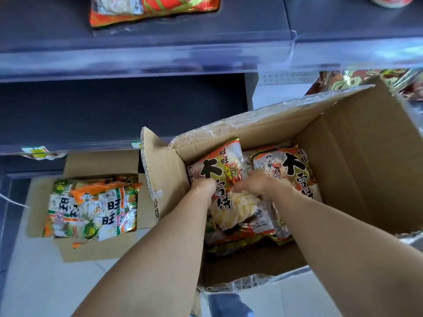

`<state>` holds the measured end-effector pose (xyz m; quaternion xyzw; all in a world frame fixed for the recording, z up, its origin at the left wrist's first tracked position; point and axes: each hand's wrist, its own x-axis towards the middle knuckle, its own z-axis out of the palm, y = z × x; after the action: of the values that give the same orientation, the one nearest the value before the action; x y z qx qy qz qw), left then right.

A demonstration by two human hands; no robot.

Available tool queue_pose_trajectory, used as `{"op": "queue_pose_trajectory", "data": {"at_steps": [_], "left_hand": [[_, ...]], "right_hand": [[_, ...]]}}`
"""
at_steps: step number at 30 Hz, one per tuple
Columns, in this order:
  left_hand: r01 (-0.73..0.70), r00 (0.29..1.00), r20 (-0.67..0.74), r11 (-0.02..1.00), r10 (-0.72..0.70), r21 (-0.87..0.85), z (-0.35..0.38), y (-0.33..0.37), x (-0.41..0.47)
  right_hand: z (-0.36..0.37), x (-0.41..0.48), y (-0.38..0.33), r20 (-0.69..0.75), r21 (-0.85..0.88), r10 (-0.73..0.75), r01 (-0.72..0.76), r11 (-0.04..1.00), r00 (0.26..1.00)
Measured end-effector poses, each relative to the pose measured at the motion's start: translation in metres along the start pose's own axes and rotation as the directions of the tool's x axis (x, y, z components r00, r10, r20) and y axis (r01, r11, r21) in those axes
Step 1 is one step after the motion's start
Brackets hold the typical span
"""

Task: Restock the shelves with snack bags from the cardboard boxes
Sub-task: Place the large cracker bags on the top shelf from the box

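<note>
A large open cardboard box [357, 161] stands in front of me and holds several red-and-gold snack bags. My left hand [203, 186] and my right hand [258, 181] both reach into it and grip the same snack bag [219, 170] lying on top at the left, fingers curled over its middle. Another snack bag [290, 168] lies beside it on the right. A smaller box [91, 250] on the floor at the left is packed with orange-and-green snack bags [91, 207]. The dark shelves [123, 110] rise behind the boxes.
One red-orange bag [151, 10] lies on the upper shelf. Patterned red bags [366, 78] sit on a shelf at the right behind the big box's flap. Pale floor tiles [34, 282] lie below the small box. Clear plastic strips [160, 62] edge the shelves.
</note>
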<state>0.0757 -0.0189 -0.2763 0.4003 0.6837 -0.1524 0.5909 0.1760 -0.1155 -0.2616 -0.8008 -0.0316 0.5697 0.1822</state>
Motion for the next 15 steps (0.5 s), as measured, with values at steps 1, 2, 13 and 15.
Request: {"op": "queue_pose_trajectory", "data": {"at_steps": [1, 2, 13, 15], "left_hand": [[-0.003, 1.000, 0.016, 1.000, 0.003, -0.008, -0.002, -0.001, -0.001], [-0.008, 0.999, 0.048, 1.000, 0.008, -0.011, -0.002, -0.003, -0.001], [-0.044, 0.944, 0.330, 0.994, 0.010, 0.098, 0.001, 0.007, -0.066], [-0.115, 0.936, 0.349, 0.979, 0.050, 0.169, -0.006, 0.018, -0.115]], "right_hand": [[0.000, -0.002, 0.000, 0.018, 0.051, -0.015, 0.014, 0.999, 1.000], [-0.002, -0.005, 0.000, 0.037, 0.115, -0.021, 0.017, 0.993, 0.999], [-0.096, -0.090, 0.030, 0.205, 0.391, -0.148, 0.058, 0.918, 0.967], [-0.103, -0.109, 0.034, 0.211, 0.328, -0.171, 0.095, 0.940, 0.963]]}}
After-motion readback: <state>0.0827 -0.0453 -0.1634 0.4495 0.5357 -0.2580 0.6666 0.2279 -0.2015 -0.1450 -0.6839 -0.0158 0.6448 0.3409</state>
